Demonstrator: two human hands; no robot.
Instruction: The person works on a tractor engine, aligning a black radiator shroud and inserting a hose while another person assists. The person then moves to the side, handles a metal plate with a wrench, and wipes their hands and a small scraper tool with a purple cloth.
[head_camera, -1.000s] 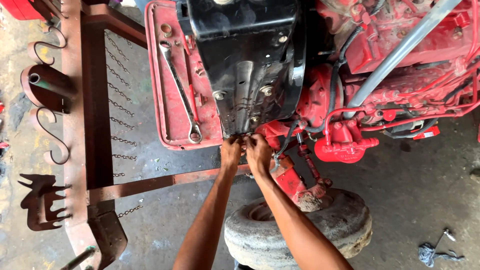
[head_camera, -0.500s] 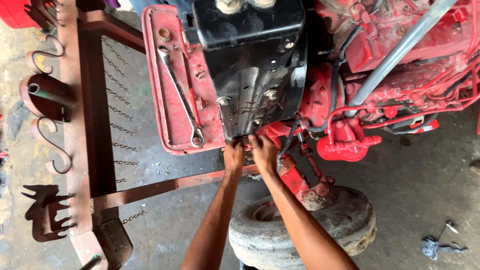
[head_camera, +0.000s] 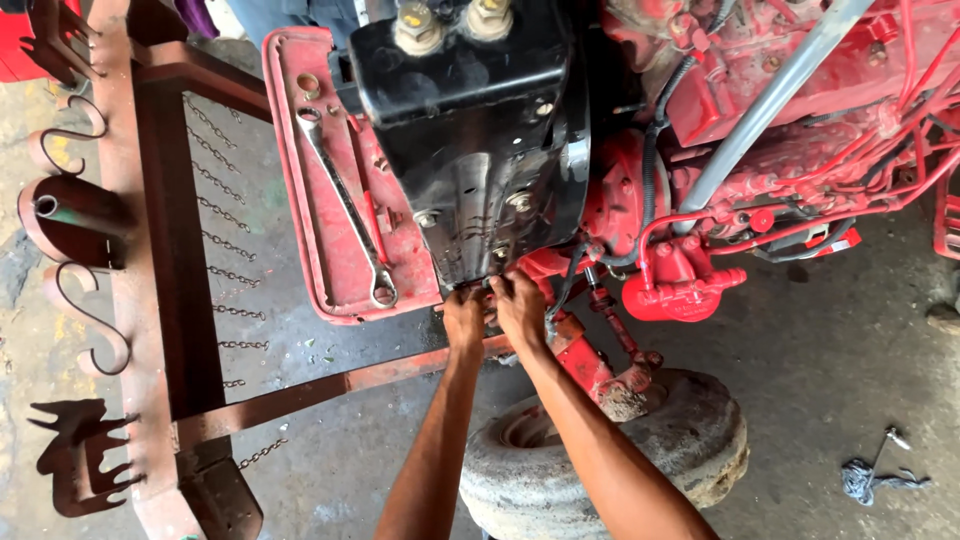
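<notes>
A red tractor engine (head_camera: 790, 120) fills the upper right, with a black housing (head_camera: 480, 140) bolted at its front. Both my hands reach up to the lower edge of that black housing. My left hand (head_camera: 466, 318) and my right hand (head_camera: 520, 305) sit side by side, fingers curled on something small at the housing's bottom edge; what they pinch is hidden by the fingers. A long steel spanner (head_camera: 345, 205) lies on the red tray (head_camera: 300, 240) just left of my hands.
A rusty red metal frame (head_camera: 165, 260) with chains, hooks and scrollwork stands on the left. A worn small tyre (head_camera: 640, 450) lies on the concrete below my arms. A grey pipe (head_camera: 770, 100) crosses the engine. A rag and small tool (head_camera: 880, 470) lie at lower right.
The view has shifted so the housing and tray sit lower and more of the housing's top shows. My hands stay at the same spot on its bottom edge.
</notes>
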